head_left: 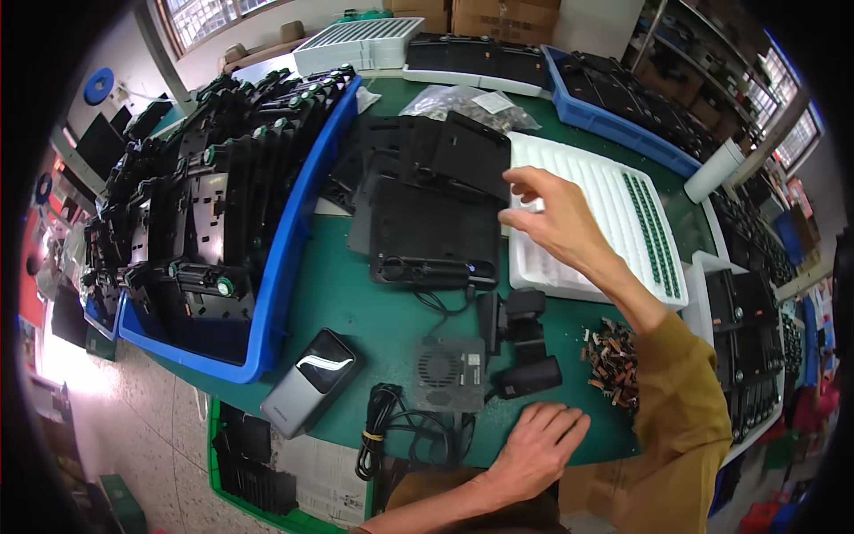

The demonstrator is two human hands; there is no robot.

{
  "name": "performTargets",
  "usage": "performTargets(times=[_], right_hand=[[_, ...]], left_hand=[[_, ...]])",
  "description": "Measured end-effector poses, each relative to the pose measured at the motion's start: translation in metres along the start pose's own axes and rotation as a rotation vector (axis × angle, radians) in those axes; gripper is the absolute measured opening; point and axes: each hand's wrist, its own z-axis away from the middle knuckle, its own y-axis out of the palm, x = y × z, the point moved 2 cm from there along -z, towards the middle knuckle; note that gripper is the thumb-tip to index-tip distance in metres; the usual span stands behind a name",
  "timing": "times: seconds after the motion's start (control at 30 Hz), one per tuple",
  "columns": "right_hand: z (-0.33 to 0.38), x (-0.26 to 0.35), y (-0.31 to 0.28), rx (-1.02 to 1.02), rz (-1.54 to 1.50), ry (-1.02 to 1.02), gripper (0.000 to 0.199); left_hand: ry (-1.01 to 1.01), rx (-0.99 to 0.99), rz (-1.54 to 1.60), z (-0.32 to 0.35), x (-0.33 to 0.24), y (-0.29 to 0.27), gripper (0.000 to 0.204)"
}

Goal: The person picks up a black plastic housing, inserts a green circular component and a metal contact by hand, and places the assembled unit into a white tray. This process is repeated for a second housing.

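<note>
Holds the right hand (567, 224), with parted thumb and fingers, over the left edge of the white tray (583, 169), just right of black panels (436, 227). Rests the left hand (532, 452) with bent fingers by the near table edge; cannot tell whether closed on anything. Leaves room over green tabletop (327, 289) leftward of both, toward the blue crate (286, 245).

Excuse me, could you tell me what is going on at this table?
A person's right hand is raised, thumb and fingers apart with nothing visible between them, beside the stacked black plastic parts and over the white ribbed tray. Green strips stand in that tray's right side. The left hand rests at the near edge of the green tabletop; what lies under it is hidden. To the left, a blue bin is packed with more black parts.
</note>
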Motion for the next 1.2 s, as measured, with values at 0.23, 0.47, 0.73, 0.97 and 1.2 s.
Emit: performTargets(times=[0.23, 0.47, 0.73, 0.97, 1.2], right_hand=[[-0.047, -0.012, 0.039, 0.227, 0.591, -0.046, 0.044], [-0.044, -0.019, 0.043, 0.054, 0.559, -0.17, 0.03], [-0.059, -0.023, 0.047, -0.015, 0.468, -0.143, 0.015], [-0.083, -0.024, 0.055, 0.0, 0.296, 0.1, 0.054], [-0.102, 0.0, 0.057, 0.141, 0.293, 0.209, 0.079]], left_hand=[[-0.015, -0.031, 0.041, 0.004, 0.004, 0.002, 0.049], [-0.014, -0.015, 0.041, 0.003, 0.005, 0.001, 0.051], [-0.008, -0.048, -0.01, 0.0, 0.003, -0.003, 0.043], [0.006, -0.014, 0.001, 0.004, 0.005, 0.003, 0.039], [0.017, -0.029, 0.027, 0.006, 0.006, 0.003, 0.037]])
